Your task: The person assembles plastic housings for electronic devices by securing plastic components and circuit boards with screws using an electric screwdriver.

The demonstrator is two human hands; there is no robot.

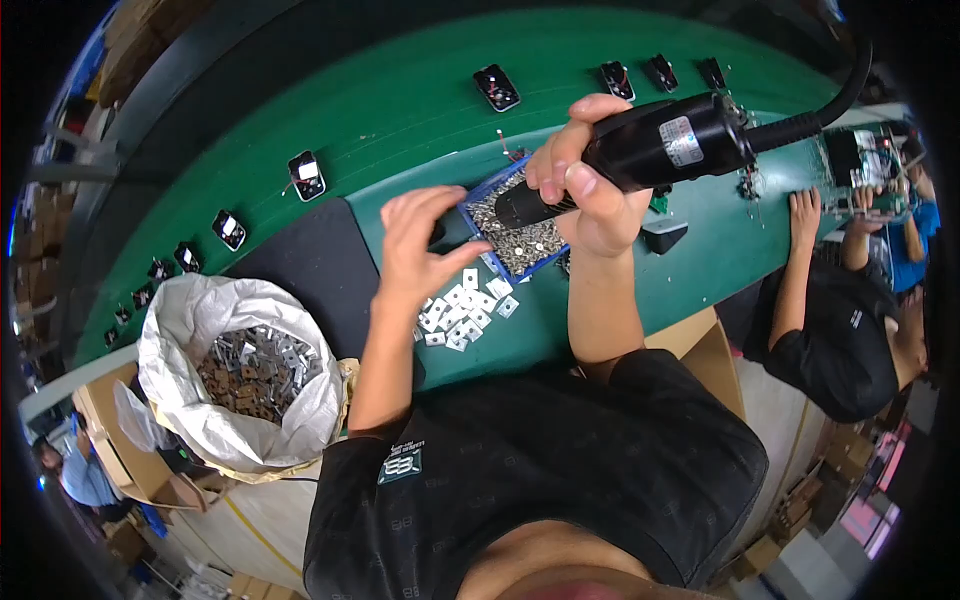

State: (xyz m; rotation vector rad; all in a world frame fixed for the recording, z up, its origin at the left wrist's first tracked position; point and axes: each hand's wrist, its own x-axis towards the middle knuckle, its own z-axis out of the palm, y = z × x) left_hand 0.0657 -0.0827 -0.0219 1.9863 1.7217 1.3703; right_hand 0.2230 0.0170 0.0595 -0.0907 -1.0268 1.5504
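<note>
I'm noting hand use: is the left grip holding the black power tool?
No, the right grip is wrapped around the black power tool, while the left grip is open and apart from it.

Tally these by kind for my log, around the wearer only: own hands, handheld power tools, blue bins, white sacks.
Hands: 2 (left hand, right hand)
Power tool: 1
Blue bin: 1
White sack: 1
Total: 5

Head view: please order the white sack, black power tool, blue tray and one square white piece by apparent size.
Largest: white sack
Black power tool and blue tray: unsure; the tool is nearer the camera
Smallest: square white piece
</note>
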